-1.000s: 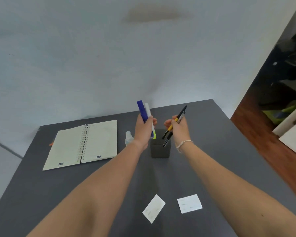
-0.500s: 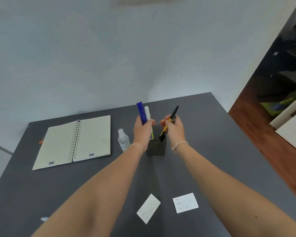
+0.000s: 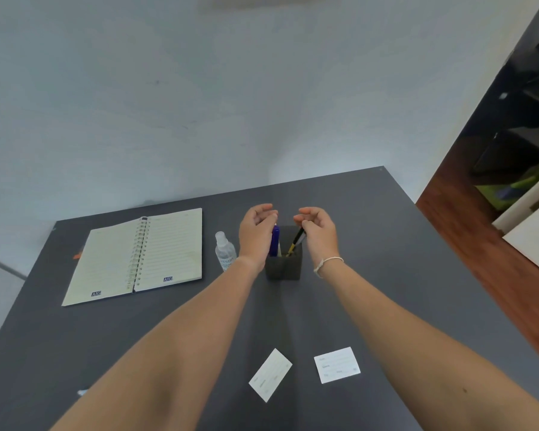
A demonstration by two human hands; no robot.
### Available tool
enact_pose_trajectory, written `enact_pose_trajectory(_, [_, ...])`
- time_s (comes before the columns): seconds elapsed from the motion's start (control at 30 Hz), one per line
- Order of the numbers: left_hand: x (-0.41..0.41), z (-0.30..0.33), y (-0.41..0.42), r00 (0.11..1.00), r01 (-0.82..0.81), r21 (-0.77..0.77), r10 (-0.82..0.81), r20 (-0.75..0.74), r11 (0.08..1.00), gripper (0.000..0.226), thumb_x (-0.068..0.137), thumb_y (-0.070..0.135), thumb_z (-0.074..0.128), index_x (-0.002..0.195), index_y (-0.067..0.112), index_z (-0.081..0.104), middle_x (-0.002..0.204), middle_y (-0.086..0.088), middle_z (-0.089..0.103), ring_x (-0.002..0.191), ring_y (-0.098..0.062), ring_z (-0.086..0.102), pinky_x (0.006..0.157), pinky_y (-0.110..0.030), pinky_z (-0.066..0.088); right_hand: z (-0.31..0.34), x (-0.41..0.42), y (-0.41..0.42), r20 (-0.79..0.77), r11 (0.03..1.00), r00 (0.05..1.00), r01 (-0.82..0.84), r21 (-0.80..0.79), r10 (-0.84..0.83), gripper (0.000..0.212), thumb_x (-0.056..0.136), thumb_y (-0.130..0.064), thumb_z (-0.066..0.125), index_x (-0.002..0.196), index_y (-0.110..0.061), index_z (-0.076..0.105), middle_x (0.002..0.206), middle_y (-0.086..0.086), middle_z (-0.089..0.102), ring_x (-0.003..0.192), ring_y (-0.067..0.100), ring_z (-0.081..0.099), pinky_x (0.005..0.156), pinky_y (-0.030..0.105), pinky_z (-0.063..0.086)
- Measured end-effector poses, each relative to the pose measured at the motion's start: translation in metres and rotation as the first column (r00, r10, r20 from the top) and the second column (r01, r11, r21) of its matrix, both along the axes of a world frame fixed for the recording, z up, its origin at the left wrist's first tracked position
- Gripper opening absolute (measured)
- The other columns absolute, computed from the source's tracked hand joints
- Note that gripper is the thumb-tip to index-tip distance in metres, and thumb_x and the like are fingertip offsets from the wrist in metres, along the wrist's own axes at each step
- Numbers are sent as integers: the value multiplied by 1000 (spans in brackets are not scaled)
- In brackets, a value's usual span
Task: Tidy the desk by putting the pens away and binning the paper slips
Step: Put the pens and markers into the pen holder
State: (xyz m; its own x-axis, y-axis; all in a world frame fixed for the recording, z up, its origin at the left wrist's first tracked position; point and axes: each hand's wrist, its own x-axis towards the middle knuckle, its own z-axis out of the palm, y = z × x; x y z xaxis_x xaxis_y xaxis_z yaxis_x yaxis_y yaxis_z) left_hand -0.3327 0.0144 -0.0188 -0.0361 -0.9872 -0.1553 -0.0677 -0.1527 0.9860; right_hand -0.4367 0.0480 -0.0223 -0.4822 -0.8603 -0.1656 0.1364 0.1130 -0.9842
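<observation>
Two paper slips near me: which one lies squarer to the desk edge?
The right slip, below the right forearm. It sits nearly square-on, while the left slip is turned to a clear diagonal, one corner pointing at the camera.

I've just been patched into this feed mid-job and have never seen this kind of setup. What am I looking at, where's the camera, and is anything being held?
There is no machine here: a person works with two bare hands, and the single camera sits on their head, looking forward and down. The left hand and right hand hover open over a dark pen holder on a grey desk. Neither grips anything; a blue marker and a black-and-yellow pen stand in the holder. Left of it are a small clear spray bottle and an open spiral notebook. Two white paper slips lie near the front edge, not yet binned.
</observation>
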Motion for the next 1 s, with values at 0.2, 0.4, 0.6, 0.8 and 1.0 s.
enact_pose_trajectory(0.2, [12, 13, 4, 1000, -1, -27, 1, 9, 1000, 31, 91, 8, 51, 121, 11, 55, 115, -2, 61, 102, -8, 55, 82, -13, 43, 10, 0, 2, -12, 999, 1000, 27, -32, -28, 29, 87, 9, 36, 96, -11, 56, 98, 5, 61, 93, 15, 57, 69, 13, 46])
enact_pose_trajectory(0.4, [29, 28, 17, 999, 42, -60, -40, 27, 997, 26, 90, 20, 52, 114, 24, 60, 116, 2, 64, 108, -11, 59, 101, -31, 45, 27, 5, 7, -101, 998, 995, 3, -61, -9, 29, 87, 8, 37, 93, -13, 56, 100, 4, 61, 90, 13, 54, 62, 8, 45])
enact_pose_trajectory(0.6, [57, 46, 31, 999, 27, -94, -30, -25, 995, 19, 90, 15, 50, 98, 28, 61, 100, 4, 64, 99, -15, 59, 96, -37, 49, 39, 27, 15, -107, 993, 994, 0, -121, -13, 28, 86, 9, 36, 90, -11, 55, 98, 7, 60, 97, 17, 55, 84, 23, 43])
enact_pose_trajectory(0.8, [110, 54, 44, 999, -1, -118, -4, -50, 993, 24, 89, 9, 49, 109, 14, 61, 100, -5, 64, 90, -16, 60, 84, -30, 50, 45, 73, 29, -161, 988, 987, -30, -152, 6, 27, 86, 7, 38, 87, -13, 56, 91, 5, 60, 90, 16, 55, 80, 15, 45])
enact_pose_trajectory(1.0, [196, 46, 67, 999, -39, -97, 40, 8, 995, 23, 89, 10, 47, 108, 15, 61, 92, 1, 63, 88, -15, 59, 85, -32, 51, 34, 149, 47, -189, 988, 976, -123, -94, 104, 27, 86, 5, 40, 86, -15, 58, 82, -2, 60, 90, 17, 55, 87, 24, 43])
